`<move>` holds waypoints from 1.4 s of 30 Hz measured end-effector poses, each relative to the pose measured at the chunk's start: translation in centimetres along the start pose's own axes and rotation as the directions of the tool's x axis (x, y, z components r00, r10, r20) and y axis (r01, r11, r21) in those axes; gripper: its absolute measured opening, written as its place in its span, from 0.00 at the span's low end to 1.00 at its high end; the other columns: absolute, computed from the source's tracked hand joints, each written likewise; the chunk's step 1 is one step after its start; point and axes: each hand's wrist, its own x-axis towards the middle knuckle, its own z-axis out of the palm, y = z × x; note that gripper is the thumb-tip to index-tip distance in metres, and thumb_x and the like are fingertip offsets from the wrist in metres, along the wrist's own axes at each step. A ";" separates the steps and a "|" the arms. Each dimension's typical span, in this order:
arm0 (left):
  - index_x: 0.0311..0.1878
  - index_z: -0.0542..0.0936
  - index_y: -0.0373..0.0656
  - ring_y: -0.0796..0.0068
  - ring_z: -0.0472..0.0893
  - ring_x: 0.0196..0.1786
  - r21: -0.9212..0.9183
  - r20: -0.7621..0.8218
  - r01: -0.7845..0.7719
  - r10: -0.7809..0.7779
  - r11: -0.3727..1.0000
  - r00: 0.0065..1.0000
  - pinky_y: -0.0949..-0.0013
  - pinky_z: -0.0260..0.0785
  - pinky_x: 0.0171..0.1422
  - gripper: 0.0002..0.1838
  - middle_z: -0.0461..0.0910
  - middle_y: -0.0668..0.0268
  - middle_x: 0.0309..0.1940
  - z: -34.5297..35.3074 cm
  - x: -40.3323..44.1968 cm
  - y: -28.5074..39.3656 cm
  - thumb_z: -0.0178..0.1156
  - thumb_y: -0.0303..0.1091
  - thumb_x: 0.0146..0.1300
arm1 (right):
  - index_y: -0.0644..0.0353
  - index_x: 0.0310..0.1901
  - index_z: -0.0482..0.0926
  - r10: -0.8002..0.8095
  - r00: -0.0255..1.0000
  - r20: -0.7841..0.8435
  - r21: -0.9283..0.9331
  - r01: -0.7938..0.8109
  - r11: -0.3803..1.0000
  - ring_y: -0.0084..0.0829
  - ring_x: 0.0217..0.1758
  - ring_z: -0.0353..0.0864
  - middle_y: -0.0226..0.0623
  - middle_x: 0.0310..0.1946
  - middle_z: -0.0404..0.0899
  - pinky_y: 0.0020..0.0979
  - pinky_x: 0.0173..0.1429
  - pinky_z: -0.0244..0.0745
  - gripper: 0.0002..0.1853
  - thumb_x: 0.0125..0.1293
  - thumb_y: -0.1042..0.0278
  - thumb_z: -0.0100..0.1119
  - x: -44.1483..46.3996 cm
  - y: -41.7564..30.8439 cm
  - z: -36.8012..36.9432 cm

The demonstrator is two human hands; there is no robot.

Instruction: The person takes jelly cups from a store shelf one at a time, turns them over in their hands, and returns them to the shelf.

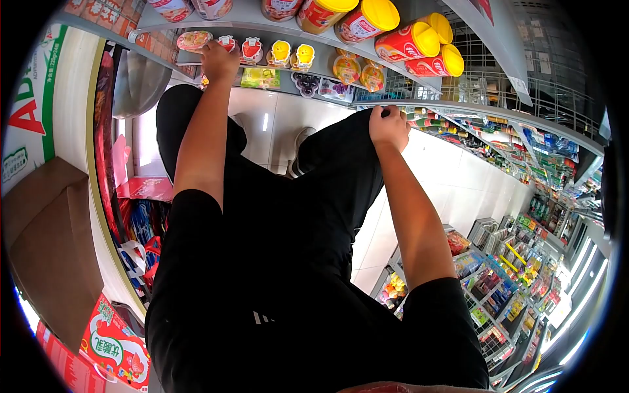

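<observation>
My left hand [221, 60] reaches to the shelf at the top left, its fingers against a clear-topped pink and red cup [194, 40] lying at the shelf's left end. Red-lidded cups [251, 50] and yellow cups [281, 53] stand in a row to the right of that hand. Over my black-trousered knee, my right hand [390, 127] rests with its fingers curled in; whether anything is inside them is hidden. Yellow-lidded red canisters [369, 21] stand on the shelf above.
Wire racks of packaged goods [491, 288] fill the lower right. The grey shelf edge [308, 39] runs across the top. A red carton [114, 344] and a brown box [52, 242] are at the left. Pale floor tiles [432, 173] show below the shelves.
</observation>
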 end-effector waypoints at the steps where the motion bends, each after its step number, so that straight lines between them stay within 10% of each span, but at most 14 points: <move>1: 0.61 0.76 0.38 0.43 0.79 0.63 -0.025 -0.027 -0.026 0.025 0.999 0.999 0.43 0.74 0.66 0.36 0.77 0.49 0.61 0.0 0.0 0.0 0.72 0.56 0.61 | 0.52 0.59 0.84 0.003 1.000 0.002 0.001 -0.003 1.000 0.51 0.67 0.77 0.42 0.63 0.81 0.48 0.68 0.75 0.28 0.69 0.42 0.51 0.0 0.0 0.0; 23: 0.55 0.82 0.31 0.46 0.83 0.56 -0.281 -0.152 -0.266 0.231 0.922 0.961 0.55 0.74 0.65 0.29 0.84 0.44 0.52 -10.1 -3.8 3.4 0.76 0.42 0.56 | 0.52 0.59 0.84 -0.044 0.999 0.029 0.063 0.042 0.997 0.52 0.67 0.77 0.43 0.64 0.80 0.52 0.68 0.74 0.30 0.68 0.40 0.51 -0.7 0.0 0.0; 25: 0.43 0.85 0.35 0.49 0.86 0.47 -0.474 -0.157 -0.269 0.220 0.838 0.963 0.56 0.77 0.56 0.21 0.87 0.53 0.42 -10.9 -4.0 2.2 0.77 0.43 0.55 | 0.53 0.60 0.84 -0.060 0.998 0.017 0.082 0.059 0.995 0.52 0.67 0.77 0.44 0.64 0.80 0.52 0.68 0.74 0.30 0.68 0.39 0.51 -1.2 -0.3 -0.2; 31: 0.61 0.76 0.28 0.73 0.85 0.53 -0.894 0.156 0.114 0.063 0.432 0.986 0.69 0.78 0.58 0.27 0.85 0.59 0.51 -12.7 -9.8 -0.3 0.75 0.30 0.64 | 0.57 0.61 0.80 -0.185 0.978 -0.098 0.113 0.196 0.974 0.53 0.66 0.77 0.47 0.60 0.80 0.54 0.68 0.72 0.32 0.66 0.39 0.57 -5.3 -0.8 0.0; 35: 0.61 0.77 0.31 0.73 0.84 0.55 -0.935 0.288 0.255 0.105 0.247 0.952 0.71 0.75 0.63 0.22 0.84 0.60 0.53 -13.7 -13.8 -1.3 0.72 0.28 0.68 | 0.58 0.57 0.79 -0.496 0.672 -0.550 0.148 0.663 0.733 0.50 0.58 0.79 0.47 0.52 0.83 0.55 0.66 0.69 0.26 0.64 0.51 0.67 -10.1 -1.4 0.7; 37: 0.60 0.77 0.34 0.73 0.83 0.55 -0.903 0.430 0.419 0.147 0.101 0.891 0.70 0.75 0.64 0.19 0.83 0.62 0.51 -14.9 -16.1 -1.1 0.70 0.27 0.69 | 0.61 0.57 0.79 -0.465 0.691 -0.553 0.340 0.697 0.632 0.49 0.58 0.80 0.48 0.53 0.83 0.49 0.66 0.71 0.24 0.65 0.54 0.69 -12.9 -2.6 1.2; 39: 0.56 0.79 0.37 0.73 0.83 0.55 -0.867 0.487 0.498 0.220 0.008 0.845 0.66 0.75 0.66 0.14 0.84 0.63 0.51 -15.1 -18.1 -1.0 0.69 0.28 0.71 | 0.63 0.59 0.76 -0.397 0.870 -0.291 0.884 0.403 0.236 0.42 0.59 0.81 0.47 0.56 0.83 0.40 0.64 0.73 0.27 0.67 0.52 0.71 -16.0 -5.0 2.4; 42: 0.54 0.81 0.43 0.73 0.84 0.56 -0.798 0.571 0.603 0.314 -0.007 0.759 0.63 0.73 0.69 0.10 0.85 0.66 0.51 -15.6 -21.3 -0.5 0.67 0.32 0.73 | 0.64 0.74 0.60 -0.573 0.814 0.096 0.973 -0.198 -0.119 0.33 0.65 0.77 0.46 0.64 0.76 0.37 0.68 0.73 0.42 0.70 0.53 0.73 -19.5 -6.9 5.0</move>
